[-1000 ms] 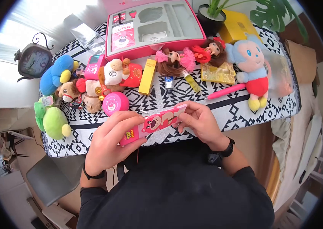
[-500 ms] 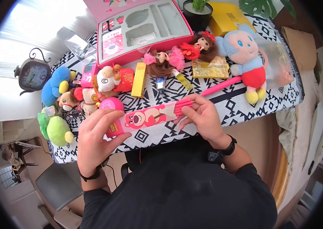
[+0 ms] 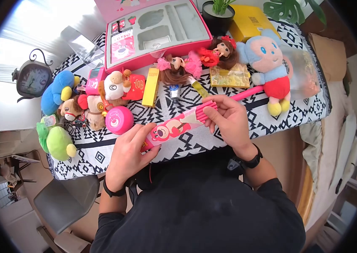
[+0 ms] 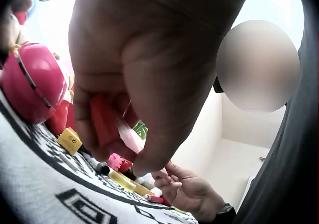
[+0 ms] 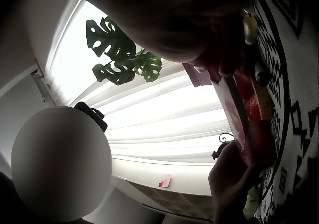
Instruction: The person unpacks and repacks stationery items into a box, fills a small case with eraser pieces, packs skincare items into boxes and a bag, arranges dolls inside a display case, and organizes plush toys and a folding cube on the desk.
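With curled fingers, gripping left end of pink box (image 3: 172, 130) in left hand (image 3: 128, 152), head view. Pinching pink rods (image 3: 202, 115) with right hand (image 3: 231, 124), where sticking out of box's right end. Holding both aslant over patterned cloth (image 3: 88, 145), near round case (image 3: 120, 119); farther back, yellow carton (image 3: 150, 87), tube (image 3: 174, 92), dolls (image 3: 225, 49) and open kit (image 3: 134, 63). Left wrist: clasping box between left thumb and fingers, with right hand beyond at its far end. Right wrist: too dark to tell right-hand grip; holding box's other end in left hand, with curtain (image 5: 164, 119) and leaves (image 5: 112, 37) behind.
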### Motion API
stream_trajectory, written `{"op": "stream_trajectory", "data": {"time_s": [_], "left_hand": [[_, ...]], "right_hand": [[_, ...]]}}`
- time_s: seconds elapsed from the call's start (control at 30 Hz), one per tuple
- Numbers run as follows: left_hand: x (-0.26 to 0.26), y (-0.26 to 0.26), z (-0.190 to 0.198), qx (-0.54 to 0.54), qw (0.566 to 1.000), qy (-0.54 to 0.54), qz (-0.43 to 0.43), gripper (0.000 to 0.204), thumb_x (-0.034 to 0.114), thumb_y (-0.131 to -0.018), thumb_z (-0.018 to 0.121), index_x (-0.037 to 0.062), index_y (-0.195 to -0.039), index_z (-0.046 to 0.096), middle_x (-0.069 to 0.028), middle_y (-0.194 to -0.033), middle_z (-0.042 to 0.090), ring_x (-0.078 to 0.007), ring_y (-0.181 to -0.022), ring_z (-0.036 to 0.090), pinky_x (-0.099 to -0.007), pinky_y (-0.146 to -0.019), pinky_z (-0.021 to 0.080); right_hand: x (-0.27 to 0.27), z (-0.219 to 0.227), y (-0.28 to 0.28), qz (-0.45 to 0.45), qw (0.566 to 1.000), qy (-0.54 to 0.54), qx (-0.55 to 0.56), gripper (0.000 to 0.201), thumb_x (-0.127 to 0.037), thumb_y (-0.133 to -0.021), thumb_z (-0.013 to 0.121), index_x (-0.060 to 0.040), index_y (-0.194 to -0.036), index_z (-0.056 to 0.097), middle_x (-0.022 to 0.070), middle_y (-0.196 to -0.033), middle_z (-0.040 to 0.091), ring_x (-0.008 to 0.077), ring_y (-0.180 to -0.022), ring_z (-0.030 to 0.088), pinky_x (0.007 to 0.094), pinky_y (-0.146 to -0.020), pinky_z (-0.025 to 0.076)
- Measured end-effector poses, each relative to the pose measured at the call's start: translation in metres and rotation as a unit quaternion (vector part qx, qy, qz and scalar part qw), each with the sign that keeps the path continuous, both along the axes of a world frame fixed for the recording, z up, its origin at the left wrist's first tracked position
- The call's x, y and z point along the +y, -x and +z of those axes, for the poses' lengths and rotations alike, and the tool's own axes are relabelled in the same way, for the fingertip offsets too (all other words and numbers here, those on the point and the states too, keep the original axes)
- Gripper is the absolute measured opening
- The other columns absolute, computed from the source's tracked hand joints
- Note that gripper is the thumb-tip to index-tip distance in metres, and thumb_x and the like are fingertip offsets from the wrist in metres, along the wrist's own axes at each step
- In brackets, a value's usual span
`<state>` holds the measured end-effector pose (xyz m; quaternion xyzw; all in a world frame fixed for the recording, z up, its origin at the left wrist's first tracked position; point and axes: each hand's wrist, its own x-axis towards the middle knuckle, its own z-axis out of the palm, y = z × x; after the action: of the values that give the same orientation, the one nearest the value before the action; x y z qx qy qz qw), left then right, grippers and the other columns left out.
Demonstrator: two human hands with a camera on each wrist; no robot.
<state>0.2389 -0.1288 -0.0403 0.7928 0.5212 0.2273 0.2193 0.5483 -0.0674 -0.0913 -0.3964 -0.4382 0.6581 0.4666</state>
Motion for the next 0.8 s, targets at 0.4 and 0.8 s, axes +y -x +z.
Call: {"op": "stream_trajectory", "data": {"time_s": [0.4, 0.8], "left_hand": [[-0.001, -0.012, -0.028, -0.014, 0.996, -0.092, -0.011, 0.057, 0.007, -0.085, 0.094, 0.0, -0.137, 0.073, -0.0136, -0.107, 0.076, -0.0321, -0.086, 0.075, -0.0432, -0.077, 0.061], [-0.007, 0.002, -0.032, -0.033, 0.997, -0.068, 0.025, 0.059, 0.003, -0.083, 0.094, -0.0022, -0.138, 0.073, -0.0174, -0.111, 0.079, -0.0342, -0.091, 0.078, -0.0412, -0.079, 0.064]], "right_hand": [[-0.005, -0.003, 0.005, 0.027, 0.999, 0.004, -0.017, 0.019, -0.003, -0.109, 0.081, 0.0074, -0.125, 0.078, 0.0133, -0.101, 0.083, 0.016, -0.081, 0.079, 0.0294, -0.064, 0.065], [0.004, 0.018, -0.005, -0.037, 0.999, -0.019, -0.031, 0.017, -0.002, -0.107, 0.084, 0.008, -0.12, 0.082, 0.0117, -0.097, 0.082, 0.0148, -0.078, 0.078, 0.0289, -0.064, 0.065]]}}
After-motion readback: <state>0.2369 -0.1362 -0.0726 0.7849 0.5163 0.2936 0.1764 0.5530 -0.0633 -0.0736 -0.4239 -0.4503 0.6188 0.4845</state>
